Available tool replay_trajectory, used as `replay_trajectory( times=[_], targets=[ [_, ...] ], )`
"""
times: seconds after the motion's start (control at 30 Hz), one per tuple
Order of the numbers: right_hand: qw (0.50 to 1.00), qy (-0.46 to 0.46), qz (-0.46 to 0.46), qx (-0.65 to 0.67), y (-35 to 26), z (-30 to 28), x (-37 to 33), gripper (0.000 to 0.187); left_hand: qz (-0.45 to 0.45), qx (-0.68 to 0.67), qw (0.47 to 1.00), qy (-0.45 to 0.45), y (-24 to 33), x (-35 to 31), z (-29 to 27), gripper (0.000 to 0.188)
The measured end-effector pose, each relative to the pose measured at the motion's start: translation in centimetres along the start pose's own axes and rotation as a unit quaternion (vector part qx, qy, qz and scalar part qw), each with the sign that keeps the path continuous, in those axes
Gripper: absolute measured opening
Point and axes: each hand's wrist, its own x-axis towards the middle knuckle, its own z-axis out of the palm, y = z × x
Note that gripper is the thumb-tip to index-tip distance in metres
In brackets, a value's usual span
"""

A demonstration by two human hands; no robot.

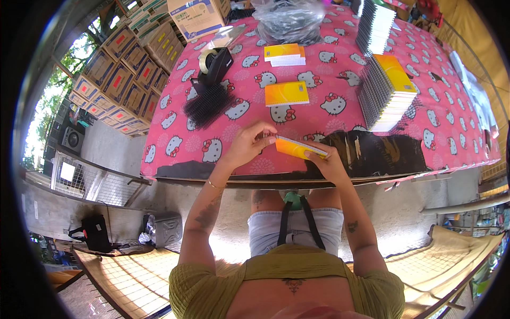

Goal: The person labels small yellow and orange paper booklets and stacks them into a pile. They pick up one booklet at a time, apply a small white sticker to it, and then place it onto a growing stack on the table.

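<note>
The right hand grips a yellow notebook, left hand at its edge.

Most of the fingers of the right hand are hidden behind the yellow notebook; the fingertips of the left hand are too small to tell whether they pinch its coil or its corner. The heap of black binding coils blurs together, its strands too fine to count. Glare obscures what the clear plastic bag contains. The upper edge cuts off the far notebook stack and a cardboard box.
</note>
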Motion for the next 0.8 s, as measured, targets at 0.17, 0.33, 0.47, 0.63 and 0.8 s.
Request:
replay_trajectory(
  times=[0.17, 0.33, 0.47, 0.63, 0.8],
  targets=[
    [1.000, -0.002, 0.028, 0.009, 0.3, -0.1, 0.0, 0.029, -0.001, 0.039, 0.997, -0.067, 0.6, 0.9, -0.5, 0.018],
    [0.999, 0.028, 0.019, 0.000, -0.8, -0.2, -0.2, 0.030, 0.096, 0.158, 0.980, -0.074, 1.0, 1.2, -0.3, 0.031],
    [0.996, 0.084, 0.010, 0.034, -2.9, 0.8, -0.7, 0.032, 0.107, 0.418, 0.897, 0.094, 4.0, 0.1, 3.5, 0.071],
    [0.991, 0.088, 0.042, 0.092, -3.8, 1.2, -2.1, 0.032, 0.078, 0.404, 0.904, 0.113, 3.0, -4.3, 7.4, 0.077],
    [0.989, 0.082, 0.033, 0.122, -4.7, 2.3, -2.4, 0.033, 0.076, 0.406, 0.908, 0.065, 3.9, -3.1, 6.3, 0.081]
  ],
)
